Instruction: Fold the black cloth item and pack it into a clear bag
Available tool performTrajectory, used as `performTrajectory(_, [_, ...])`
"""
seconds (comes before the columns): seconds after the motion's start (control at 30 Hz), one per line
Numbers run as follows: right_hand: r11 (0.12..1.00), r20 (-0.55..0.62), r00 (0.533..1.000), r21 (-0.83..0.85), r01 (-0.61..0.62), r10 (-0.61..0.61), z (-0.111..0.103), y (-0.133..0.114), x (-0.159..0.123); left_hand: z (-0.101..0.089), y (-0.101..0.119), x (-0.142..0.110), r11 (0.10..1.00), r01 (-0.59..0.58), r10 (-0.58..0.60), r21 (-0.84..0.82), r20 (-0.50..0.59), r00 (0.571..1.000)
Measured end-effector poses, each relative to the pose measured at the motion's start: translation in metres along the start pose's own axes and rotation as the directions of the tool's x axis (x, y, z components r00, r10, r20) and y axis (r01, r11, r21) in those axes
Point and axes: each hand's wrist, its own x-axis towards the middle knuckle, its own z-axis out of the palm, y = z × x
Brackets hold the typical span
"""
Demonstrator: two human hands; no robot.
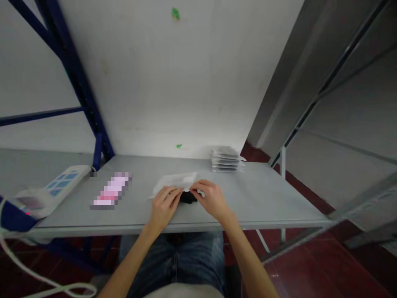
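A white, flat plastic-looking bag [175, 181] lies on the grey table in front of me, its near edge at my fingers. My left hand [164, 205] pinches that edge on the left. On the right, my right hand [211, 196] grips the same edge between thumb and fingers. Just below the edge, between both hands, sits a small black item [187, 197]; it is partly covered and its kind cannot be made out.
A stack of several flat white packets [225, 159] stands at the table's back right. A blurred-out pink phone-like thing [112, 190] lies to the left. Beyond it is a white power strip [66, 186] with a cable. Blue shelf posts [82, 89] rise at left; the table's front edge [192, 227] is near my lap.
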Motion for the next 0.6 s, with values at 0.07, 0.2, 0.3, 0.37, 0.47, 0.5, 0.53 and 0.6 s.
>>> performTrajectory(0.07, [1.0,0.019,1.0,-0.021,0.009,-0.009,0.002,-0.001,0.0,0.0,0.001,0.0,1.0,-0.015,0.015,0.013,0.009,1.0])
performTrajectory(0.2, [0.998,0.016,0.998,-0.027,0.055,-0.054,0.009,-0.001,-0.001,-0.001,0.004,0.001,0.999,-0.053,0.053,0.009,0.007,0.999])
performTrajectory(0.3, [0.995,0.016,0.996,-0.04,0.092,-0.091,0.013,0.0,-0.002,-0.002,0.004,0.002,0.997,-0.078,0.078,-0.029,0.013,0.997])
performTrajectory(0.37, [0.994,0.022,0.994,-0.045,0.105,-0.104,0.014,0.0,-0.002,-0.002,0.003,0.002,0.997,-0.064,0.065,-0.053,0.021,0.998])
performTrajectory(0.47, [0.993,0.018,0.994,-0.049,0.105,-0.104,0.012,0.001,-0.001,-0.001,0.001,0.003,0.997,-0.027,0.03,-0.067,0.042,0.999])
performTrajectory(0.5, [0.993,0.014,0.995,-0.056,0.101,-0.1,0.01,0.003,-0.001,-0.001,0.001,0.003,0.998,-0.017,0.02,-0.062,0.042,0.999])
performTrajectory(0.53, [0.993,0.007,0.995,-0.064,0.097,-0.097,0.008,0.004,-0.001,-0.001,0.001,0.003,0.999,-0.01,0.012,-0.051,0.039,0.999])
performTrajectory(0.6, [0.994,-0.017,0.997,-0.079,0.078,-0.08,0.004,0.01,0.0,-0.001,0.0,0.004,1.0,0.004,-0.003,-0.02,0.021,1.0])
